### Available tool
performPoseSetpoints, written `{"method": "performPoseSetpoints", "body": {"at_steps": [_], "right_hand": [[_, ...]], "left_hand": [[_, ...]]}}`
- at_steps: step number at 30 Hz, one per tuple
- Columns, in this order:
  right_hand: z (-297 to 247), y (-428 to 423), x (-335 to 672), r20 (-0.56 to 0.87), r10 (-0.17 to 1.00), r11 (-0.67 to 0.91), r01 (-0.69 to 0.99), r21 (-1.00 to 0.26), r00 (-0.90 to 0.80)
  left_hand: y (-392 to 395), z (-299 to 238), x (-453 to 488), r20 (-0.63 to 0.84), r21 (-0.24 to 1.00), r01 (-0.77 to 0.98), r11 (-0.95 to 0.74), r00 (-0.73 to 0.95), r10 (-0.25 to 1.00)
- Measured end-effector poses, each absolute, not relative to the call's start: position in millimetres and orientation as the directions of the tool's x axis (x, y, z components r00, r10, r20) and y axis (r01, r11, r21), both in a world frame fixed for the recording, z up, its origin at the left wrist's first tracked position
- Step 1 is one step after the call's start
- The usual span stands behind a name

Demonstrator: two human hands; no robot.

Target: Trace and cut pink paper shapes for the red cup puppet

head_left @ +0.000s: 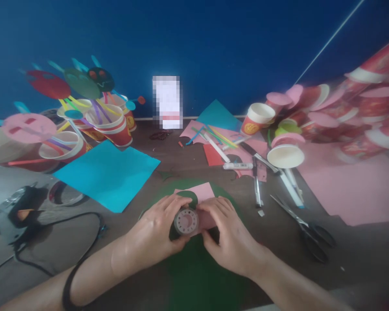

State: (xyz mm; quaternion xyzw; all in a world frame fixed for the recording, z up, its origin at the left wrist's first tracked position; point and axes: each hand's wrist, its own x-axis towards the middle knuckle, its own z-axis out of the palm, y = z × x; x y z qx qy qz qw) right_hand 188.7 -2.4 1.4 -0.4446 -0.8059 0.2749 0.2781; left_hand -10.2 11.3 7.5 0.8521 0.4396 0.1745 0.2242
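My left hand (157,229) is curled around a small round tape roll (186,221) with a pale hub. My right hand (228,233) pinches at the roll's right side, over a pink paper piece (201,192). Both hands rest over a dark green paper circle (194,268) lying on the brown table. A black band sits on my left wrist.
A blue paper sheet (108,172) lies to the left. Black scissors (306,229), markers (256,183) and straws lie to the right. Red paper cups (112,123) with paper faces stand at back left, more cups (287,155) at right. A glue gun (17,211) with cord sits far left.
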Motion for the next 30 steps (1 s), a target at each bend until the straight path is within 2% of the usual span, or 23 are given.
{"method": "performPoseSetpoints", "body": {"at_steps": [9, 20, 26, 30], "right_hand": [[2.4, -4.0, 188.8, 0.221, 0.874, 0.445, 0.532, -0.72, -0.432], [-0.3, -6.2, 189.4, 0.328, 0.866, 0.491, 0.512, -0.705, -0.377], [-4.0, -2.2, 196.1, 0.332, 0.929, 0.367, 0.285, -0.886, -0.164], [-11.5, 4.0, 200.5, 0.309, 0.951, 0.302, 0.195, -0.933, 0.01]], "left_hand": [[11.3, 11.9, -8.5, 0.086, 0.528, 0.683, -0.506, 0.549, 0.831], [11.7, 21.6, -10.5, 0.065, 0.509, 0.689, -0.516, 0.567, 0.821], [-0.1, 16.8, -19.6, 0.075, 0.465, 0.743, -0.48, 0.508, 0.858], [-10.8, 16.9, -15.4, 0.087, 0.483, 0.78, -0.397, 0.409, 0.908]]}}
